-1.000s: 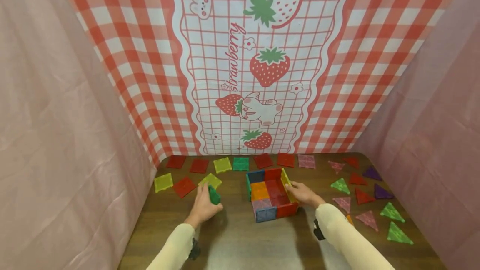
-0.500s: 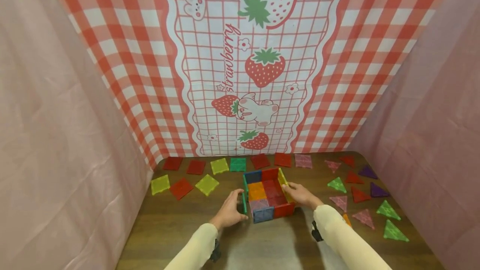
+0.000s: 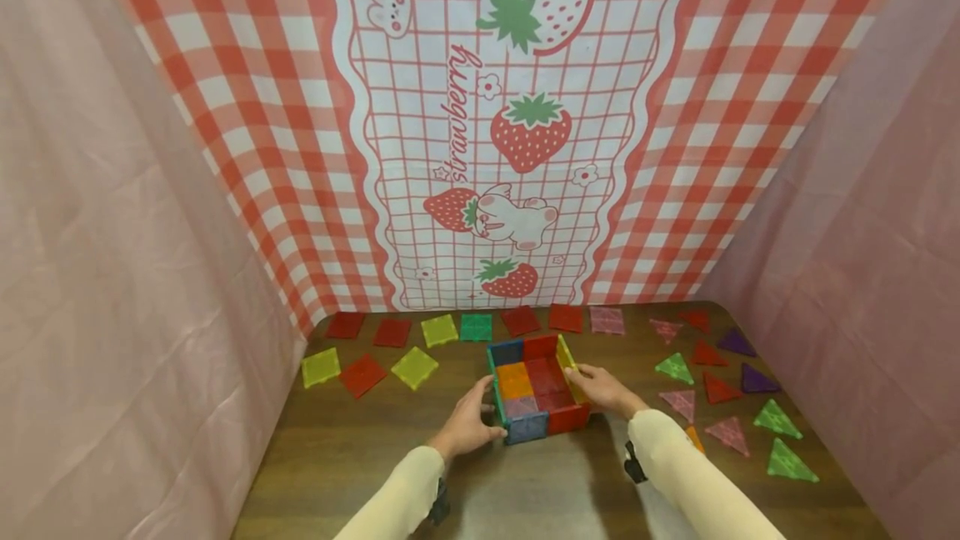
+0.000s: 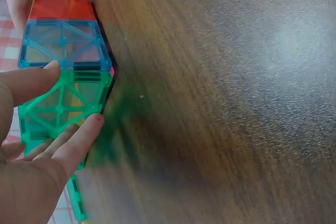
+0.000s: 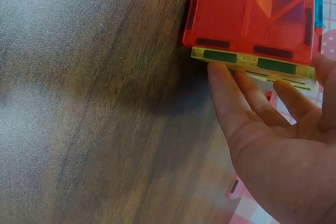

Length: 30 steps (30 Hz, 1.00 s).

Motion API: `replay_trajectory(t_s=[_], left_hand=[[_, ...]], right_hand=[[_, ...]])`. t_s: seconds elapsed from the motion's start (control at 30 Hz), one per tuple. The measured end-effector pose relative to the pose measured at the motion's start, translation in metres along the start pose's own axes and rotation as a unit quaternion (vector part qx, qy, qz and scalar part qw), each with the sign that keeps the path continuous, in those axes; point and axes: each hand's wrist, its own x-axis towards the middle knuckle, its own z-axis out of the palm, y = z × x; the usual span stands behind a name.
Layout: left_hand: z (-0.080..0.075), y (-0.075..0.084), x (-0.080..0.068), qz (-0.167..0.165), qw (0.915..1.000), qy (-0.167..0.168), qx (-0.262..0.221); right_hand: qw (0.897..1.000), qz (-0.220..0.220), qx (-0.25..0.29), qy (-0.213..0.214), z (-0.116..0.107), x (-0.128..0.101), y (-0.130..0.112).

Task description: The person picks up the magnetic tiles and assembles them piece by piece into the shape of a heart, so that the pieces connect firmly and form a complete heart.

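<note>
Head view: on the wood-grained table (image 3: 360, 461) stands an open-topped box (image 3: 546, 386) of coloured see-through tiles, between a person's left hand (image 3: 468, 423) and right hand (image 3: 607, 390). The left hand holds a green tile (image 4: 59, 109) upright at the box's left side, near corner, thumb and fingers spread across it, the thumb tip beside the joint with a blue tile (image 4: 64, 48) of the near wall. The right hand pinches a yellow tile (image 5: 252, 65) of the right wall, fingers against its outer face and thumb by its edge; next to it is the red tile (image 5: 247, 14) of the near wall. The box floor shows orange, pink and red. Loose square tiles (image 3: 415, 367) in red, yellow, green and pink lie flat behind and to the left of the box, and triangular tiles (image 3: 727, 436) in pink, red, green, purple and orange lie to the right. Behind the table hangs a red-and-white checked cloth (image 3: 285, 107) with one readable word, "strawberry" (image 3: 461, 111), in red script turned sideways to read upward, beside printed strawberries (image 3: 531, 133), flowers and rabbits. Plain pink curtains (image 3: 877, 215) flank both sides.
</note>
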Motion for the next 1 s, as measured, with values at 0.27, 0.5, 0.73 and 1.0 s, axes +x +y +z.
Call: replay_trajectory(t_s=[0.27, 0.5, 0.73, 1.0], left_hand=[[0.004, -0.001, -0.002, 0.009, 0.9999, 0.015, 0.0], [-0.009, -0.005, -0.01, 0.016, 0.9931, -0.002, 0.117], [-0.078, -0.026, -0.017, -0.033, 0.9672, 0.077, 0.24], [-0.2, -0.063, -0.037, -0.198, 0.9187, 0.114, 0.322]], right_hand=[[1.0, -0.003, -0.008, 0.002, -0.001, -0.001, 0.0], [1.0, 0.003, 0.002, -0.001, 0.0, -0.003, 0.0], [1.0, 0.008, 0.003, 0.004, 0.003, -0.003, 0.001], [1.0, -0.002, -0.01, 0.005, 0.002, -0.007, -0.001]])
